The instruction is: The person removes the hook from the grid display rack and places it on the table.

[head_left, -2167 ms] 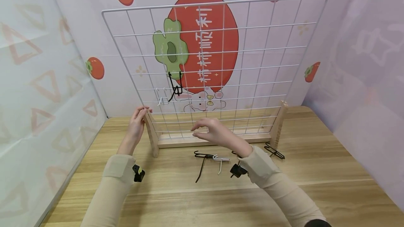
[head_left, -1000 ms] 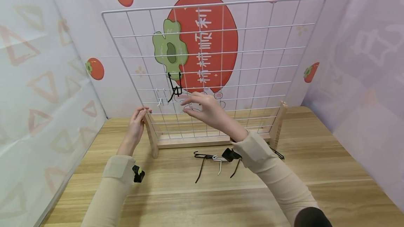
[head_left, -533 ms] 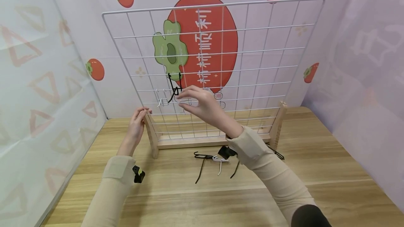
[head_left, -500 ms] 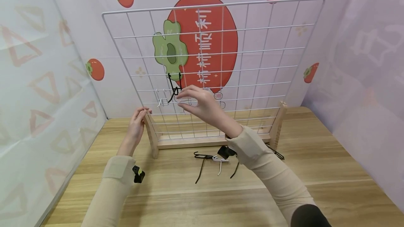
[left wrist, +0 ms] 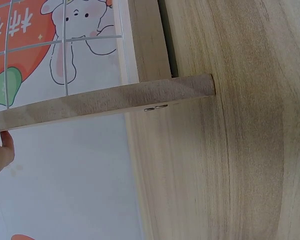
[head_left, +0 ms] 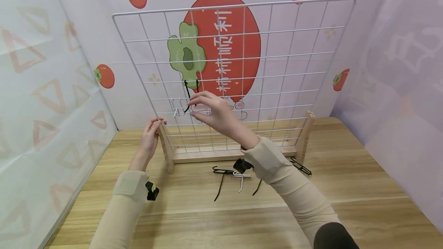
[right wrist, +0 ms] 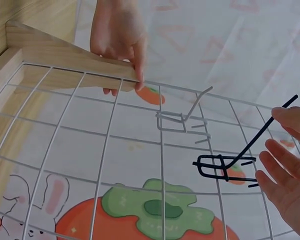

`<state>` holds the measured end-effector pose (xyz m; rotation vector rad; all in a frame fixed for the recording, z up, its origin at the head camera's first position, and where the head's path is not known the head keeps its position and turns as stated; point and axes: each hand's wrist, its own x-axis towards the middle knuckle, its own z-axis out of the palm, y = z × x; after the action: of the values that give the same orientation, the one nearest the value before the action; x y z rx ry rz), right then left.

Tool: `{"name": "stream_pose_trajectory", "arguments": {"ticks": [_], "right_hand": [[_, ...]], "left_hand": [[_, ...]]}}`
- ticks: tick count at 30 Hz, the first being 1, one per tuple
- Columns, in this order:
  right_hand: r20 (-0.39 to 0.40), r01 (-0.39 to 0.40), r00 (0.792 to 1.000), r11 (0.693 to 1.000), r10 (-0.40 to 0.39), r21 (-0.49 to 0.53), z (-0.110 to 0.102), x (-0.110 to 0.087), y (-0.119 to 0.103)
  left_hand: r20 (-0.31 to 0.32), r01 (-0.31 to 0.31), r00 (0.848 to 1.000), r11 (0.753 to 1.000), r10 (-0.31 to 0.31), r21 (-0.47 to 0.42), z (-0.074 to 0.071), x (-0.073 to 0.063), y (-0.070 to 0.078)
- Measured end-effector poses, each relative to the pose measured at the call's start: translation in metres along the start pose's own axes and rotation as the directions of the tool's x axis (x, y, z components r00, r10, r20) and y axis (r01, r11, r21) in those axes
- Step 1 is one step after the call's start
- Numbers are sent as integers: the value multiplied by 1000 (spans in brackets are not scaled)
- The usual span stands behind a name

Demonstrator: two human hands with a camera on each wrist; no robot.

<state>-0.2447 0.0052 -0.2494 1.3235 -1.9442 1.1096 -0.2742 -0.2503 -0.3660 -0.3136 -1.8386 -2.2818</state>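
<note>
My left hand grips the top of the wooden stand's left upright, thumb on one side and fingers on the other, as the right wrist view also shows. A white wire grid panel stands in that stand. On the grid hang a black wire hook and, left of it, a smaller white hook. My right hand is at the black hook, thumb and fingers spread apart. In the right wrist view one fingertip meets the hook's prong, and other fingertips are close to its bent ends.
Loose on the wooden table, in front of the stand, lie a black hook and a white hook. Another black prong shows partly behind the right sleeve. One more black hook lies by the right upright.
My right hand has risen from low before the grid and moved left to the black hook, now covering part of it. The left hand has stayed on the upright.
</note>
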Motion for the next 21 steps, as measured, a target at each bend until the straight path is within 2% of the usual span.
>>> {"name": "stream_pose_trajectory", "arguments": {"ticks": [10,21], "right_hand": [[26,-36,999,999,36,1,4,4,1],[15,-60,998,998,60,-14,10,6,3]], "left_hand": [[-5,4,1000,1000,-4,-8,1,0,1],[-2,1,1000,1000,-1,-7,1,0,1]]}}
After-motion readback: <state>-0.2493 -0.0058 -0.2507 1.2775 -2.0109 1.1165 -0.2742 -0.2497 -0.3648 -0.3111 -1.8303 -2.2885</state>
